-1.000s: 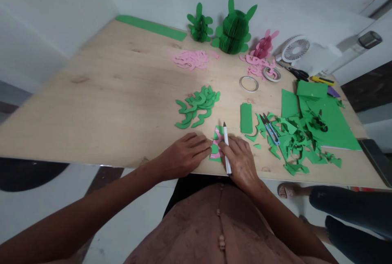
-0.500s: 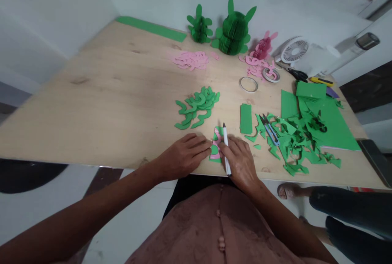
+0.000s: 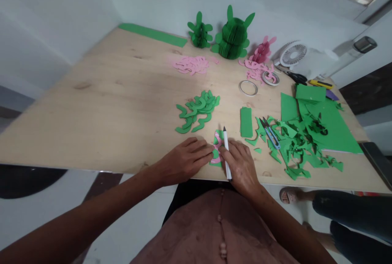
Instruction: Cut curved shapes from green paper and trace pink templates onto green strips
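My left hand (image 3: 183, 158) lies flat on the wooden table (image 3: 116, 100) near its front edge, fingertips pressing a pink curved template (image 3: 217, 143) onto a small green paper piece (image 3: 218, 134). My right hand (image 3: 241, 165) grips a white pen (image 3: 226, 149) whose dark tip points away from me, over the same green piece. The two hands almost touch at the template.
A heap of green cut-out shapes (image 3: 197, 109) lies just beyond my hands. A green strip (image 3: 246, 121), blue snips (image 3: 270, 132) and green scraps (image 3: 301, 141) sit to the right. Tape rings (image 3: 248, 88), pink cut-outs (image 3: 191, 63), paper cacti (image 3: 232, 35) and a fan (image 3: 292, 53) are farther back. Someone's legs (image 3: 346, 211) stand at right.
Both hands hold the same pose over the template. Only the camera has tilted slightly, shifting the table a little lower in view.
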`<state>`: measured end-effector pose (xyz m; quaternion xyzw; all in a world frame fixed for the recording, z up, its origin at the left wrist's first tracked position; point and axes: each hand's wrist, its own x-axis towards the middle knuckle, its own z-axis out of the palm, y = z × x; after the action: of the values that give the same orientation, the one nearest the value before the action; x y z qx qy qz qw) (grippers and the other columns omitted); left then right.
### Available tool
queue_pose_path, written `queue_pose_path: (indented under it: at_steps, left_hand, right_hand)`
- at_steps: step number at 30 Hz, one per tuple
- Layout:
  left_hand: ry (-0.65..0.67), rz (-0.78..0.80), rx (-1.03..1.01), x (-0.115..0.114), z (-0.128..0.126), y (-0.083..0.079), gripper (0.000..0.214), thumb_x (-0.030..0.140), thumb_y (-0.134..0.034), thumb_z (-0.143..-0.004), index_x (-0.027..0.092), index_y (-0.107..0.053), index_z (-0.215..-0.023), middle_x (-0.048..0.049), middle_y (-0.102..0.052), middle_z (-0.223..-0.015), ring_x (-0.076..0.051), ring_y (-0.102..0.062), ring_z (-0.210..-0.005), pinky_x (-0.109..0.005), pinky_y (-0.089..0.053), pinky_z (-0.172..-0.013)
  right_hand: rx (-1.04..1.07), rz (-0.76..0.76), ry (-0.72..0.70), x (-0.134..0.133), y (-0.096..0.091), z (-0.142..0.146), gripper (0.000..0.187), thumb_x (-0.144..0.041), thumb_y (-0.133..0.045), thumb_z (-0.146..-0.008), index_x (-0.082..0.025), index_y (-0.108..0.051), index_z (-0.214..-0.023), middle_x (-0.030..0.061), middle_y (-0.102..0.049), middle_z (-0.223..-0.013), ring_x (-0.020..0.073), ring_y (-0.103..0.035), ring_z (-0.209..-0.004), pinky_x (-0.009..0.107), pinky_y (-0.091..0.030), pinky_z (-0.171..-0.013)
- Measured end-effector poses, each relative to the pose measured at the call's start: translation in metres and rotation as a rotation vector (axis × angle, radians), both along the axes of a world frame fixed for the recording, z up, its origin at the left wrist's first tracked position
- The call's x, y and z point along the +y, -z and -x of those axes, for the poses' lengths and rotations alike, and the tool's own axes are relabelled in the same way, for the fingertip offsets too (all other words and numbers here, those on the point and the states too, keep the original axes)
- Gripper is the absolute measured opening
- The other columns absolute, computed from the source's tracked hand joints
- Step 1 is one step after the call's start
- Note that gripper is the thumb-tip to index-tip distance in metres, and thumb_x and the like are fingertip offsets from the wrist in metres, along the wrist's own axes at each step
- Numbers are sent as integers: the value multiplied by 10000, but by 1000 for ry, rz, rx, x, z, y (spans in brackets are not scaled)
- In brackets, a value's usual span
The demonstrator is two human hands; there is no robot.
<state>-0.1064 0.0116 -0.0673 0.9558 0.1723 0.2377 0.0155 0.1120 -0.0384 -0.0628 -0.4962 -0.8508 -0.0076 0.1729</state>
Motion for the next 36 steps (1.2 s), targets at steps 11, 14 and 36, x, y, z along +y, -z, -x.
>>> queue_pose_path:
  at_steps: [11,14,36]
  left_hand:
    - [-1,2,-7,-1,0,0,227,109,-471,-899,117,-613,-1077,-102,-642,-1194,-236,-535,-1090,-422,-438,-958]
    - [-3,6,-7,-1,0,0,234,110,-466,-901,118,-611,-1084,-103,-646,-1184,-237,-542,-1077,-422,-439,-953]
    - [-12,0,4,-2,-1,0,246,104,-455,-902,127,-612,-1090,-110,-636,-1194,-234,-540,-1095,-423,-443,-945]
  right_hand:
    - [2,23,1,0,1,0,258,-196,-453,-955,-146,-615,-1149,155,-633,-1191,292,-481,-1191,441,-373,-960]
    - [16,18,0,0,0,0,255,-196,-457,-952,-154,-618,-1145,152,-635,-1186,290,-487,-1182,441,-381,-951]
    - [12,-30,7,-1,-1,1,261,-173,-440,-950,-145,-629,-1126,161,-645,-1184,278,-510,-1173,437,-404,-921]
